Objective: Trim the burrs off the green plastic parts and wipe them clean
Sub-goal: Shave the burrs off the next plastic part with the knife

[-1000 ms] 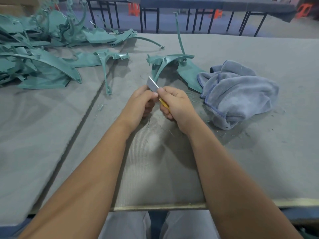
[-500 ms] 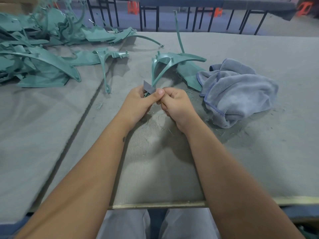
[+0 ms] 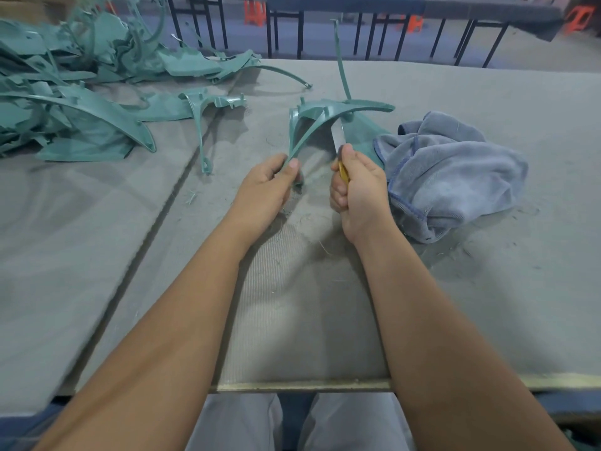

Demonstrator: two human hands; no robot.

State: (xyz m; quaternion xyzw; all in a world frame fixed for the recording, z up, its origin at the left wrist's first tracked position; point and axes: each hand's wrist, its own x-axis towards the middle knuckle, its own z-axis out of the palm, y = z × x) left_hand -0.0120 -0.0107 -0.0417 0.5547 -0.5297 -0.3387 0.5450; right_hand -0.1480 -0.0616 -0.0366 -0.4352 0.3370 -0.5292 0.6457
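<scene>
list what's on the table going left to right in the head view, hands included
pile of green parts → lone green part → left hand → right hand → blue cloth

A factory workshop: felt-covered workbench (image 3: 487,288), heaped green plastic parts (image 3: 65,92), more benches (image 3: 357,8) behind.

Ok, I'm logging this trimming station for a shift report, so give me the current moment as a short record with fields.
surface: grey felt-covered table
left hand: pinches the thin lower end of a green plastic part
right hand: grips a yellow-handled knife, blade pointing up toward the part
cloth: crumpled blue-grey cloth to the right of the right hand, not held
other parts: pile of green parts at the far left
debris: thin shavings scattered on the felt
stage: trimming, wiping not yet begun
</scene>
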